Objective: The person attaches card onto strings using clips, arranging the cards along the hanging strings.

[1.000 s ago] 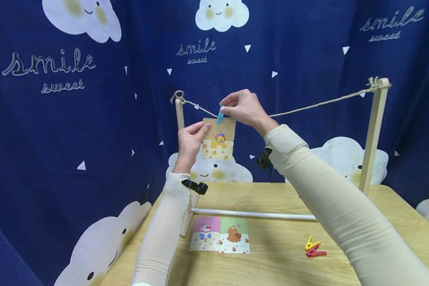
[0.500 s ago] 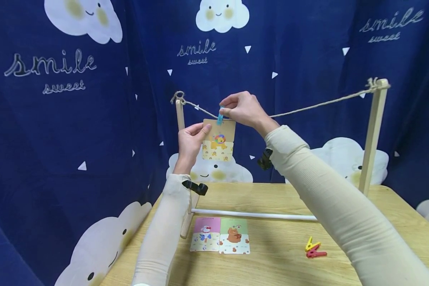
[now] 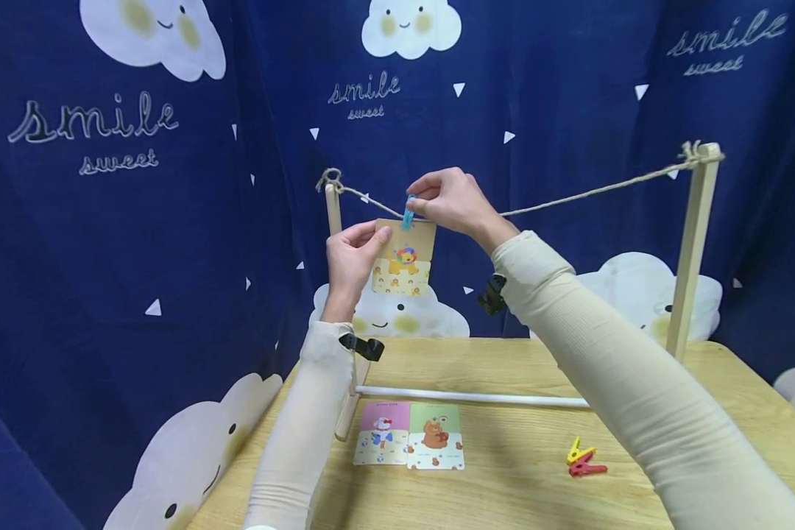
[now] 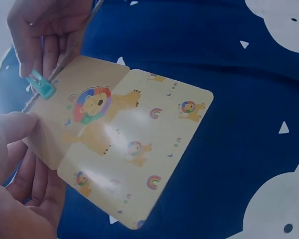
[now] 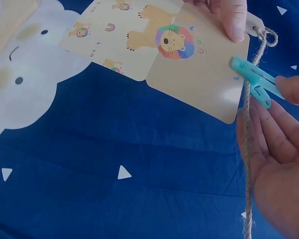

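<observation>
**Tan-and-cream glossy lion card (image 3: 404, 258) tilting slightly at the twisted beige rope (image 3: 570, 197)**

Head view, upper centre: card hanging at the rope, its lower edge now sitting a touch further left than half a second ago. Left hand (image 3: 351, 258) shifting left with it, its grip pinching the card near its upper-left corner, thumb lying on the printed face. Right hand (image 3: 453, 202) barely moving, its grip pinching the small turquoise plastic peg (image 3: 408, 213) by the handles.

Right-wrist view, right side: peg tip overlapping the card's top edge, rope running along that edge. Cannot tell how firmly the peg is biting. My reading: top edge staying put while the bottom is swinging, so the fastening is probably nearly set.

Lower centre, on the pale wooden desk (image 3: 510, 456): pink-and-cream card (image 3: 381, 434) and green-and-white card (image 3: 435, 436) lying side by side. Lower right: yellow peg (image 3: 578, 450) and red peg (image 3: 588, 467) resting together, untouched.
</observation>
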Available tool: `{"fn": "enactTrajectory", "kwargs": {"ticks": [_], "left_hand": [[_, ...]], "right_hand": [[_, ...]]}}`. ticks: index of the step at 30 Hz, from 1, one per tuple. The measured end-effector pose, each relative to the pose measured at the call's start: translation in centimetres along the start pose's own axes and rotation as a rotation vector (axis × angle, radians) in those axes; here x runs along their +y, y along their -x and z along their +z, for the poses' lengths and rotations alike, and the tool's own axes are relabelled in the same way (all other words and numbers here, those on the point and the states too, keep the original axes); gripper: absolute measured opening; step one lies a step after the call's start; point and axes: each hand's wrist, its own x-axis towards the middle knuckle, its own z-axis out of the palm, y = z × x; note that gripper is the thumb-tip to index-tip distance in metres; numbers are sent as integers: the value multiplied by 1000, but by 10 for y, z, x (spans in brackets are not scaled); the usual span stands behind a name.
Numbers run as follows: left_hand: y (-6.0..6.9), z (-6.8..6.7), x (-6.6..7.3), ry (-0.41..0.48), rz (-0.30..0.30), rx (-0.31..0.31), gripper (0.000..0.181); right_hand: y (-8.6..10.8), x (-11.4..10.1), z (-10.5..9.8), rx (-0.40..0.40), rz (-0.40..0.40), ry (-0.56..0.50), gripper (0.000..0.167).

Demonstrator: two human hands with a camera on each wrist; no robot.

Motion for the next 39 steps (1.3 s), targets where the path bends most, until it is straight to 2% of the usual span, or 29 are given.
{"fn": "enactTrajectory", "kwargs": {"ticks": [9, 13, 17, 23, 27, 34, 39], "left_hand": [[-6, -5, 15, -86, 117, 53, 22], [-7, -6, 19, -78, 131, 79, 21], [-6, -6, 24, -64, 134, 79, 20], [-3, -3, 32, -36, 137, 34, 20], [1, -3, 32, -22, 142, -1, 18], [23, -2, 59, 10, 124, -49, 19], [33, -5, 51, -6, 65, -104, 19]], "right_hand": [[-1, -1, -1, 7, -6, 14, 34], [-1, -2, -1, 7, -7, 14, 34], [0, -2, -2, 5, -13, 12, 35], [1, -1, -8, 25, -41, 29, 33], [3, -1, -13, 56, -64, 37, 31], [16, -7, -25, 149, -120, 40, 24], [32, -9, -34, 174, -165, 62, 24]]}}
